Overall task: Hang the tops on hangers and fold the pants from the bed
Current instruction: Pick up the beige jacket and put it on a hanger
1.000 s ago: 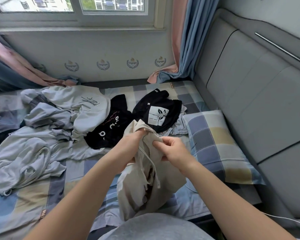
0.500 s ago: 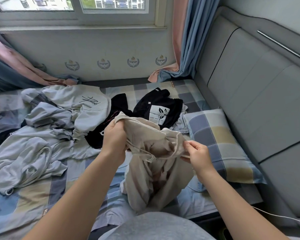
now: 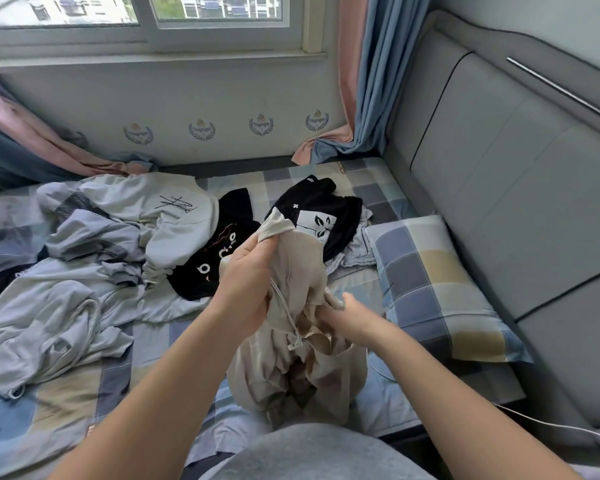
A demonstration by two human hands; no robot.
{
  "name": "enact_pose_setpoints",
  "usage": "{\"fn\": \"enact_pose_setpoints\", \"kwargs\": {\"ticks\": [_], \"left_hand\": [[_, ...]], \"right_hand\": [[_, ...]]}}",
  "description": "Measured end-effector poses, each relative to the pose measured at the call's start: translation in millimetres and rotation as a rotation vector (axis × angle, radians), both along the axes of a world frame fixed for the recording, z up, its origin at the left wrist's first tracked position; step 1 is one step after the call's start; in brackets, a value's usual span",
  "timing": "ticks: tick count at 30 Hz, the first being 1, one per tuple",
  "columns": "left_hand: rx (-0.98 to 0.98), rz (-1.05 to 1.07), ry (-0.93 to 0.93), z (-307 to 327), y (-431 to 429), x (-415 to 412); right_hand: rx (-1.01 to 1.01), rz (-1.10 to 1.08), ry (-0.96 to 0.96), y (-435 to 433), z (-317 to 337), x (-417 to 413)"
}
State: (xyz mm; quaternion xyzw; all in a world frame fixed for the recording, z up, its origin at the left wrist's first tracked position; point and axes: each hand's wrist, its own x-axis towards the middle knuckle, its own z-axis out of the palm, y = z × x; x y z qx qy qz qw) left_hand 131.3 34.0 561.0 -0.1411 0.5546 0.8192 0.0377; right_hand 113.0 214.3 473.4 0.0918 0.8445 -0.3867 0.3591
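I hold beige drawstring pants (image 3: 302, 362) bunched up over the checked bed (image 3: 66, 403). My left hand (image 3: 246, 282) grips the waistband high up, with a corner of cloth sticking out above the fist. My right hand (image 3: 347, 317) is lower and to the right, its fingers dug into the folds of the same pants. A white drawstring hangs between the hands. Behind lie two black printed tops (image 3: 215, 258) (image 3: 319, 216) and a white top with a black signature (image 3: 167, 209).
Pale grey-blue garments (image 3: 59, 306) sprawl over the left half of the bed. A checked pillow (image 3: 437, 285) lies at the right against the grey padded headboard (image 3: 516, 209). Pink and blue curtains (image 3: 364, 84) hang beside the window. A white cable (image 3: 551, 424) runs at lower right.
The hands, spread apart with the waistband stretched half a second ago, have come together. The right hand dropped lower into the cloth and the pants are bunched again.
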Motion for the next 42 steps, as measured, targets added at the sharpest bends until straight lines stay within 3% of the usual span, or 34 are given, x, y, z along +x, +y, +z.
{"fn": "enact_pose_setpoints", "kwargs": {"ticks": [2,7,11,15,20,27,31,36,39,42], "left_hand": [[0.046,-0.001,-0.011,0.4,-1.0,-1.5],[-0.008,0.080,-0.066,-12.1,-24.7,-12.7],[-0.359,0.051,-0.182,-45.9,-52.0,-15.9],[-0.672,-0.149,-0.350,-88.5,-56.9,-9.5],[-0.892,-0.286,-0.385,-126.5,-46.2,-2.6],[-1.089,-0.105,-0.361,-140.2,-71.1,1.1],[-1.136,-0.093,-0.386,-146.5,-85.9,4.0],[-0.974,-0.377,-0.493,-139.5,-63.4,12.2],[-0.446,-0.569,-0.730,-130.0,-47.6,22.2],[0.015,-0.680,-0.689,-134.0,-42.0,28.8]], "right_hand": [[0.023,0.086,0.001,-1.8,-12.9,3.0],[-0.216,-0.228,0.084,3.2,-22.8,9.9],[-0.432,-0.388,0.295,12.7,-3.0,8.3],[-0.662,-0.502,0.323,17.9,14.8,4.2],[-0.692,-0.647,0.339,18.7,15.1,4.0],[-0.654,-0.870,0.367,35.1,9.0,0.6],[-0.710,-0.885,0.265,39.4,11.8,2.7],[-0.913,-0.815,0.056,22.8,27.3,15.5],[-1.026,-0.749,-0.027,16.2,38.0,21.2],[-1.050,-0.732,-0.013,14.5,44.3,23.5]]}}
